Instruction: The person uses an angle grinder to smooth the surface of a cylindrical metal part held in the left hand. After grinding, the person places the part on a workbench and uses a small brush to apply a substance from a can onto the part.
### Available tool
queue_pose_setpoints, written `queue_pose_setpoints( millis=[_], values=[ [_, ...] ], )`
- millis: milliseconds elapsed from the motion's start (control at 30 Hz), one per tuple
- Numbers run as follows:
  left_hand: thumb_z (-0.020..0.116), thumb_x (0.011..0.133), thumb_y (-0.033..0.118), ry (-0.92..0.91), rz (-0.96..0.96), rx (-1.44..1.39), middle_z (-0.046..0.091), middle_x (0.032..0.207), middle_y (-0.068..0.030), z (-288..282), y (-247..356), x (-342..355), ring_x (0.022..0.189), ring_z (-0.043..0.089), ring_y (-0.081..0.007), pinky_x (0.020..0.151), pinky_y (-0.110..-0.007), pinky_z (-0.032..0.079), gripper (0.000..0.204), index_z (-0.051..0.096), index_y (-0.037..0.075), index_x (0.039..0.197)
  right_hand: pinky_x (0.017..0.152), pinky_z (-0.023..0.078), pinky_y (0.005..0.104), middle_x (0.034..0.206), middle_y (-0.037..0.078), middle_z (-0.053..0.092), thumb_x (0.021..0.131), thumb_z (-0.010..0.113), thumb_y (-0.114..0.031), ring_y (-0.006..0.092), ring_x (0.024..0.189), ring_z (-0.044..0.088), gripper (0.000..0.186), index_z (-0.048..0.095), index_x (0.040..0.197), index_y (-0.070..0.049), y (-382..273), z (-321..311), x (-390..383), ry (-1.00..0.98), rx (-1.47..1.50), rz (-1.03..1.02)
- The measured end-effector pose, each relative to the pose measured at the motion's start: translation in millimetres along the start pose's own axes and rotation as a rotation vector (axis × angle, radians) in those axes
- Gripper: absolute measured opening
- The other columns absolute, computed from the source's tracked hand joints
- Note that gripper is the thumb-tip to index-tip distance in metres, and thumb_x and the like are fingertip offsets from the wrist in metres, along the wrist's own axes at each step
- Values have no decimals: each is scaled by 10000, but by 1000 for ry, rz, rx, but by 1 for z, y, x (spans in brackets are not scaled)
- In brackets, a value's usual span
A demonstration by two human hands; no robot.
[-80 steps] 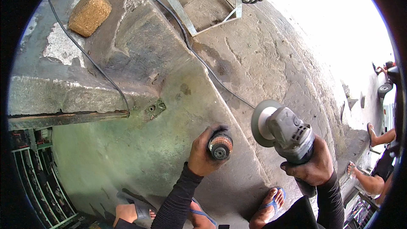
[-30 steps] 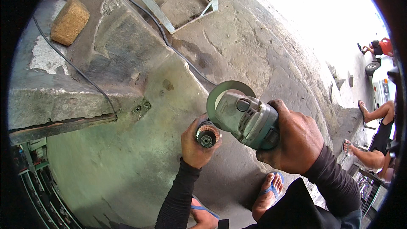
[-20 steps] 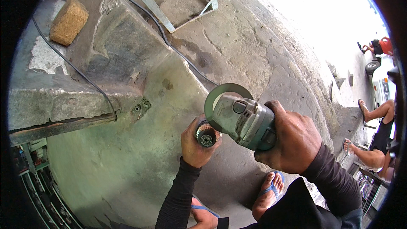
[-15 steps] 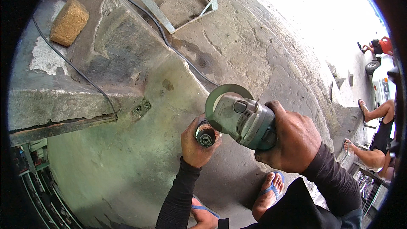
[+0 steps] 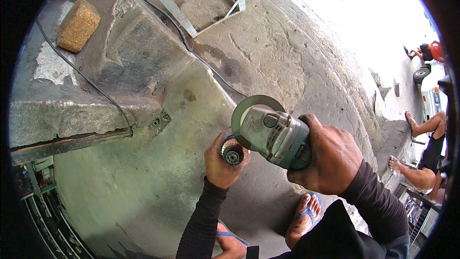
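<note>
My right hand (image 5: pixel 330 158) is wrapped round the body of a green and grey angle grinder (image 5: pixel 278 136), its head pointing left. On the grinder's head sits a thin, dark green disc (image 5: pixel 262 100). My left hand (image 5: pixel 221 165) is closed round a cylindrical motor part (image 5: pixel 233 156), end up, with copper windings round its rim and a dark round centre. The disc's lower left edge lies right at the rim of the motor part; whether they touch I cannot tell. The lower side of the motor part is hidden in my fingers.
A black cable (image 5: pixel 177 26) runs over the concrete ledge toward the grinder. A brown block (image 5: pixel 78 25) and a metal frame (image 5: pixel 211 7) stand beyond. Below are my feet in blue flip-flops (image 5: pixel 306 213). Other people's legs (image 5: pixel 421 177) are at the right, near a white vehicle (image 5: pixel 433 96).
Hardly anything differs. The grinder and my right hand have shifted very slightly to the left; my left hand holds the motor part in the same place.
</note>
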State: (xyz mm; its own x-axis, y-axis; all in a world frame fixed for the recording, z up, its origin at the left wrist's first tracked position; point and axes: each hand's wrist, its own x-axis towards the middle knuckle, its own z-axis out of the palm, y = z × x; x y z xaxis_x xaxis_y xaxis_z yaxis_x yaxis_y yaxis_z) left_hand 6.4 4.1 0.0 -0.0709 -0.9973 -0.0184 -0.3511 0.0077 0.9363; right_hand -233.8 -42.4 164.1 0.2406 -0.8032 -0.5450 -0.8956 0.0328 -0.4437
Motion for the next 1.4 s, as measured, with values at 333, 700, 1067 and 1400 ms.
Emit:
queue_pose_setpoints(
  millis=[333,700,1067,1400],
  values=[
    [911,678,96,-61,-114,-65,727,1014,-124,-1,-3,4,930,706,-190,861,-347,575,605,617,-45,1187,782,584,477,881,247,701,609,871,-227,442,849,719,750,544,1232,34,1,-4,-4,55,10,1],
    [931,649,109,-7,-51,-49,731,1000,-124,0,2,3,919,706,-188,844,-349,564,579,625,-30,1122,792,582,477,878,252,700,612,871,-232,450,845,719,743,541,1224,30,0,-1,-3,-13,-4,15],
    [901,707,98,68,-8,28,717,1071,-106,5,6,2,987,679,-198,925,-354,542,567,638,-3,1199,816,580,450,909,215,719,587,872,-175,413,856,733,691,601,1198,2,17,0,-21,188,155,67],
    [914,695,78,-109,-90,107,648,1238,-102,-11,7,7,1165,618,-222,1043,-369,485,697,584,37,1308,761,564,487,846,248,702,612,842,-227,470,823,701,575,593,1072,11,32,5,-39,302,339,24]
  ],
)
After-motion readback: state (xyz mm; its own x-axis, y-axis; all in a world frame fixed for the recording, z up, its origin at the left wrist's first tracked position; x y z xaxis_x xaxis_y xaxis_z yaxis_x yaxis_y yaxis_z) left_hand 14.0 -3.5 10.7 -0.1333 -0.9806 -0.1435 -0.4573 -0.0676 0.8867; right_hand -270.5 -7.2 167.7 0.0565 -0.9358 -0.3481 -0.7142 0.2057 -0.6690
